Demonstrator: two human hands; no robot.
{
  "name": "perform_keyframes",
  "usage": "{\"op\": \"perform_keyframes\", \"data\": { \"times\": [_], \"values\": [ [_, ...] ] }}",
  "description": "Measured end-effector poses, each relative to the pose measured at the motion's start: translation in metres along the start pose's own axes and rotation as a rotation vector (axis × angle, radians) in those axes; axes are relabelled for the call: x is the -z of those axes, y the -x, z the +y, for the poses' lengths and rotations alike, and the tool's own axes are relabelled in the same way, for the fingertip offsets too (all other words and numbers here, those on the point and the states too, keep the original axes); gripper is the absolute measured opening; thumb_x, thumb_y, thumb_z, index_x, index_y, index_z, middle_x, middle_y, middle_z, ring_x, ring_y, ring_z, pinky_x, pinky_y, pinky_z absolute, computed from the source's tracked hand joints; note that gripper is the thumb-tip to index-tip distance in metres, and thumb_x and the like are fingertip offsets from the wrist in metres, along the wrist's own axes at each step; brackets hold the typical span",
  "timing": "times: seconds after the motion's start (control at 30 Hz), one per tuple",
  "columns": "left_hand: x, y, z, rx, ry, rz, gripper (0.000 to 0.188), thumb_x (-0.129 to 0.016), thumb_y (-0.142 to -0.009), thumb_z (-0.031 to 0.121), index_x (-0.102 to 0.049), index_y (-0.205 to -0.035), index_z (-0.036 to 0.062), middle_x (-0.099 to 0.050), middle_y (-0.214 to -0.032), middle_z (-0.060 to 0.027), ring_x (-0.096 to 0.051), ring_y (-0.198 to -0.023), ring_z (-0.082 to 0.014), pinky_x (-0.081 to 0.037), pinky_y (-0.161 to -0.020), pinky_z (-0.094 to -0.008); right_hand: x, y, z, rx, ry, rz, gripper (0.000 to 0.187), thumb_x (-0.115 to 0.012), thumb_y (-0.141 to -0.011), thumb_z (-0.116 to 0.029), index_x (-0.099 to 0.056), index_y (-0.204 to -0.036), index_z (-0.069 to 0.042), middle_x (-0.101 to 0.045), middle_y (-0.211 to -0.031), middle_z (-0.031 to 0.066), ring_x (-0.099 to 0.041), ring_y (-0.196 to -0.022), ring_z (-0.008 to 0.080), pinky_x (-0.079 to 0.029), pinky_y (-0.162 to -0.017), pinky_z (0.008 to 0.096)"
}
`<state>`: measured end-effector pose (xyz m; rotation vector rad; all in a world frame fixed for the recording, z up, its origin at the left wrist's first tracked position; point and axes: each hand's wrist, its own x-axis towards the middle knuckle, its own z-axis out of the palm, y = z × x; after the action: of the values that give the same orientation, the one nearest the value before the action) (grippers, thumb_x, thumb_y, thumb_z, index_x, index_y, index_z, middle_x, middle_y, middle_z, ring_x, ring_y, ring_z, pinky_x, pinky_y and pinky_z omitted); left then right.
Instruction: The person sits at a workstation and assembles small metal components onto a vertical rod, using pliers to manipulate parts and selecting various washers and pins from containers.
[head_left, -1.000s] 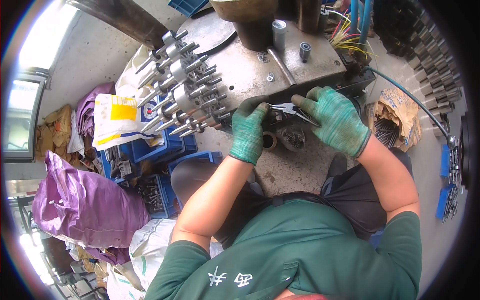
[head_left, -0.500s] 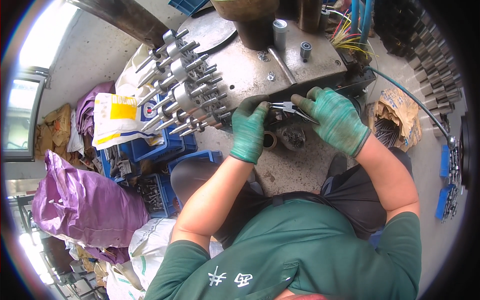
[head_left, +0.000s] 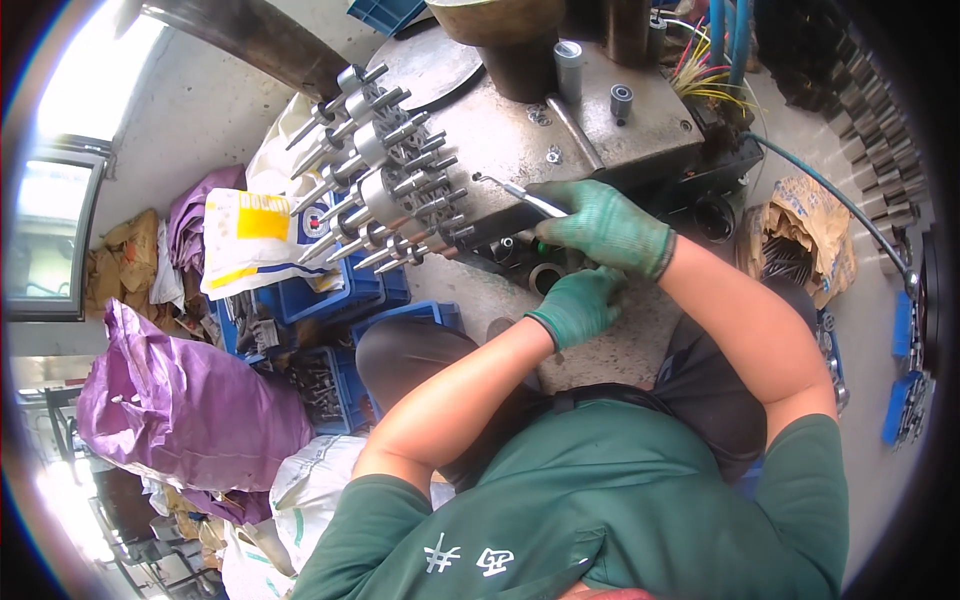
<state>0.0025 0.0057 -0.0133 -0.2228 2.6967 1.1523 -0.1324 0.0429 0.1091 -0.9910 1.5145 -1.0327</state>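
Note:
My right hand (head_left: pixel 610 230), in a green knitted glove, is closed around slim-nosed pliers (head_left: pixel 540 202). The pliers' tips point left, just over the front part of the metal bench, by a small dark hole. Below it, my left hand (head_left: pixel 578 308), gloved the same way, reaches down in front of the bench; its fingertips are hidden, so what they hold does not show. An open metal tube (head_left: pixel 545 279) stands beside the left hand. Small rings (head_left: pixel 553 155) lie on the bench top (head_left: pixel 640 145) near a steel rod (head_left: pixel 575 132).
Many shafts with round collars (head_left: pixel 385 195) stand at the bench's left side. Grey cylinders (head_left: pixel 568 70) stand farther back. Blue bins (head_left: pixel 340 385) of metal parts and a purple sack (head_left: pixel 190 400) sit at left. A torn paper sack (head_left: pixel 810 225) with rods lies at right.
My left hand has left the pliers' tips and dropped down and right, over the spot where a clear bag of small parts showed. My right hand has swung the pliers left across the bench edge.

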Motion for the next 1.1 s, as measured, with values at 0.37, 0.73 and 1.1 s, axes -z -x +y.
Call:
{"op": "perform_keyframes", "data": {
  "times": [0.37,0.73,1.1],
  "values": [
    [0.004,0.005,-0.003,-0.024,-0.217,-0.146,0.036,-0.065,-0.095,0.029,-0.069,-0.122,0.0051,-0.070,-0.121,-0.0206,-0.067,-0.116,-0.0378,-0.052,-0.100,-0.0500,-0.019,-0.025,-0.007,0.035,0.142,-0.050,0.064,-0.068,-0.093,-0.014,-0.052,-0.153,-0.001,-0.072,-0.103,0.0092,-0.065,-0.083,0.0119,-0.056,-0.077,0.0295],
    [0.001,0.000,-0.003,-0.002,-0.266,-0.202,0.043,-0.064,-0.099,0.031,-0.066,-0.135,0.0082,-0.068,-0.125,-0.0205,-0.066,-0.116,-0.0376,-0.050,-0.102,-0.0506,-0.017,-0.031,-0.005,0.050,0.159,-0.068,0.070,-0.067,-0.087,-0.019,-0.054,-0.153,-0.003,-0.076,-0.110,0.0218,-0.072,-0.090,0.0205,-0.058,-0.086,0.0335],
    [-0.007,0.000,-0.012,-0.030,-0.235,-0.098,0.036,-0.070,-0.093,0.032,-0.073,-0.116,0.0049,-0.074,-0.113,-0.0196,-0.069,-0.110,-0.0379,-0.052,-0.100,-0.0488,-0.034,-0.037,0.010,0.167,0.183,0.013,0.069,-0.067,-0.087,-0.019,-0.054,-0.153,-0.003,-0.074,-0.117,0.0253,-0.073,-0.099,0.0263,-0.057,-0.093,0.0362]
  ]
}}
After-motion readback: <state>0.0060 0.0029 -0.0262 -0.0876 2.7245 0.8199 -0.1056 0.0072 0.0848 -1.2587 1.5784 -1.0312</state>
